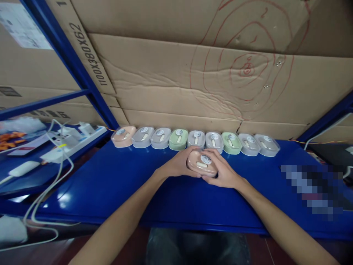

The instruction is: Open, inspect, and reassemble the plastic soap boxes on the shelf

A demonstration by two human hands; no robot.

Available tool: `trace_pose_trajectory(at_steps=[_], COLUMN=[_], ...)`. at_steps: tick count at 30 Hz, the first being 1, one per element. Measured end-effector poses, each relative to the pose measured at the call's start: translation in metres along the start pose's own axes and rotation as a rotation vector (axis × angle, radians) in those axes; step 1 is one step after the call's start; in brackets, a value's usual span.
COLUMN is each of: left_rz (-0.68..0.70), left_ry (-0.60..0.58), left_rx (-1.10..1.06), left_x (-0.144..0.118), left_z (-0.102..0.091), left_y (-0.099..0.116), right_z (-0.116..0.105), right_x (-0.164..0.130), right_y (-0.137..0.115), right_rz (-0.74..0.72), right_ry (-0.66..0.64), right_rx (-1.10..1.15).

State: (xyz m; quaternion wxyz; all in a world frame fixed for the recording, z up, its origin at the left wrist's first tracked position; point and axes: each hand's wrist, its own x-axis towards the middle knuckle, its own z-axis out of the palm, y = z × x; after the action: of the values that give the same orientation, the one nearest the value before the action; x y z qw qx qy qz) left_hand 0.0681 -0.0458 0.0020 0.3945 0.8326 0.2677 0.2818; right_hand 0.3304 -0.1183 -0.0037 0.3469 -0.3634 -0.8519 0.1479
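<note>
A pinkish-orange plastic box (196,168) with a clear lid, a round sticker and a pale elongated piece on top is held between both hands above the blue table (116,184). My left hand (178,163) wraps its left side, fingers closed against it. Around the right side curls my right hand (224,171), thumb near the lower edge. Behind them stands a row of similar boxes: a pinkish one (117,138) at the left end, green ones (174,141), and several greyish ones (140,138). The underside of the held box is hidden.
Cardboard (154,73) with red drawn rings lines the back. Blue metal posts (102,105) frame both sides. Left of the table are a power strip (73,141), white cables (59,176) and a white plug or adapter (24,168). A blurred-out patch (311,191) lies at right; a dark stool-like shape (197,246) sits below.
</note>
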Motion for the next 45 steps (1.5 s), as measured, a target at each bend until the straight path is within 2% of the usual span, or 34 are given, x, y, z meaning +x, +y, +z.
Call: trace_pose_trajectory(at_steps=[5,9,11,14,17,20,22,27,32,35,38,40,42,45], left_rz=[0.023,0.003,-0.021,-0.069,-0.043,0.016,0.029,0.008,0.04,0.062,0.048,0.06,0.087,0.107], left_ry=[-0.029,-0.035,-0.028,-0.026,-0.067,-0.119,-0.132,-0.125,-0.113,-0.094,-0.071,-0.058,-0.04,-0.008], left_rx=[0.06,0.047,0.026,0.052,0.165,0.251,0.308,0.415,0.324,0.253,0.196,0.179,0.143,0.07], left_x=[0.0,-0.001,-0.001,-0.002,-0.002,-0.002,-0.002,-0.002,-0.002,-0.003,-0.004,-0.004,-0.003,-0.003], left_z=[0.006,0.006,0.005,0.001,-0.008,-0.016,-0.02,-0.022,-0.023,-0.027,-0.029,-0.025,-0.018,-0.006], left_y=[-0.009,-0.007,-0.004,0.0,0.003,0.006,0.008,0.006,0.002,0.003,0.01,0.018,0.024,0.028], right_z=[0.006,0.007,0.0,-0.027,-0.065,-0.094,-0.101,-0.09,-0.084,-0.087,-0.079,-0.065,-0.047,-0.025], right_x=[0.002,0.004,0.005,0.004,-0.002,-0.014,-0.021,-0.029,-0.027,-0.022,-0.012,-0.004,0.001,0.003], right_y=[0.004,0.011,0.016,0.023,0.027,0.028,0.029,0.035,0.035,0.024,0.005,-0.008,-0.016,-0.017], right_rz=[0.043,0.1,0.148,0.195,0.183,0.208,0.247,0.32,0.36,0.326,0.24,0.144,0.045,0.0], right_ry=[-0.013,0.053,0.089,0.131,0.123,-0.006,-0.092,-0.213,-0.259,-0.189,-0.007,0.065,0.06,0.068], right_rx=[0.059,0.197,0.293,0.353,0.068,-0.077,-0.138,-0.319,-0.404,-0.368,-0.263,-0.186,-0.126,-0.076])
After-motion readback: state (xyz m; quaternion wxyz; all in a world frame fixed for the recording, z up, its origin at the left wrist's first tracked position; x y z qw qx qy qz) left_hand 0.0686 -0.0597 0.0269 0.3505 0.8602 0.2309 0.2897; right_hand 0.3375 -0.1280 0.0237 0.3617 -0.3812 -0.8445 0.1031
